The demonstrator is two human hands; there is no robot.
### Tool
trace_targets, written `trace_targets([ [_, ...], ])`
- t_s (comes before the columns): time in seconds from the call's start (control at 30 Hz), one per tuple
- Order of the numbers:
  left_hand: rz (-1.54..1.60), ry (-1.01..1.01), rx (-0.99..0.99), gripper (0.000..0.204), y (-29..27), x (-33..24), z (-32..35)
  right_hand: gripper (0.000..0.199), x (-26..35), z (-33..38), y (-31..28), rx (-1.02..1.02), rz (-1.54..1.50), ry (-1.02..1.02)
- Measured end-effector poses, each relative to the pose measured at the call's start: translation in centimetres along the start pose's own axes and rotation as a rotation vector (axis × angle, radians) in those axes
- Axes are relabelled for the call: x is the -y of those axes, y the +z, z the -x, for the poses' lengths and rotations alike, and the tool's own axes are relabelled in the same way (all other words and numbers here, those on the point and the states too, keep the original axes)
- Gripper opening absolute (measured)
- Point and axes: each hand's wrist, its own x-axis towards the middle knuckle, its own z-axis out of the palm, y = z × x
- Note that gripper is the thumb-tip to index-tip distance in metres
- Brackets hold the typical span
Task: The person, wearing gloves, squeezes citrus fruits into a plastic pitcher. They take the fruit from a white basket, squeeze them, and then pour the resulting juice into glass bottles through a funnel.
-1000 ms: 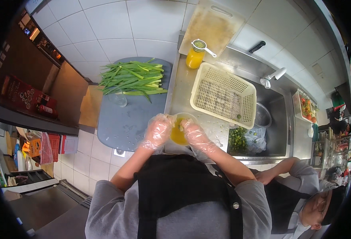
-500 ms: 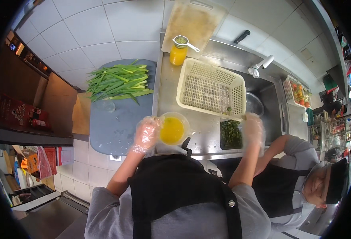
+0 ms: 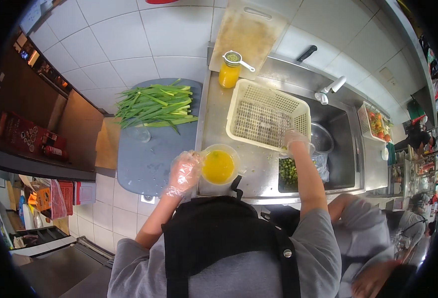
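My left hand [image 3: 184, 171], in a thin clear glove, holds a clear plastic cup of orange-yellow liquid [image 3: 219, 166] by its left side on the steel counter. My right hand [image 3: 294, 140], also gloved, grips the near right corner of a cream plastic basket [image 3: 266, 115] that sits across the counter and the sink's edge. Chopped greens [image 3: 288, 171] lie in the sink just below that hand.
A bundle of green onions [image 3: 155, 105] lies on a blue-grey cutting board [image 3: 149, 159] at left. A jar of orange liquid [image 3: 229, 73] with a small strainer on top stands before a wooden board [image 3: 249, 35]. Another person [image 3: 378, 243] crouches at my right.
My right hand left the cup, swung right over the sink and now grips the basket's corner. My left hand stays on the cup.
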Motion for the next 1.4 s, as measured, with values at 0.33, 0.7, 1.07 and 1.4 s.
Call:
trace_targets([
  [0.33, 0.383, -0.040, -0.083, 0.027, -0.5, -2.7, -1.1, 0.039, 9.2, 11.6, -6.8, 0.164, -1.260, -0.676],
  [0.7, 0.440, -0.066, -0.054, 0.021, 2.0, -1.8, 0.3, 0.039, 18.3, 19.0, -1.2, 0.321, -1.562, -0.539],
  [1.07, 0.192, 0.023, 0.009, 0.025, 3.9, -1.0, -0.6, 0.023, 20.0, 18.7, 2.6, -0.349, -0.980, -0.691],
  [1.4, 0.472, -0.042, 0.020, 0.017, 4.1, -0.6, -1.2, 0.020, 19.6, 17.6, 3.1, -0.580, -0.714, -0.732],
])
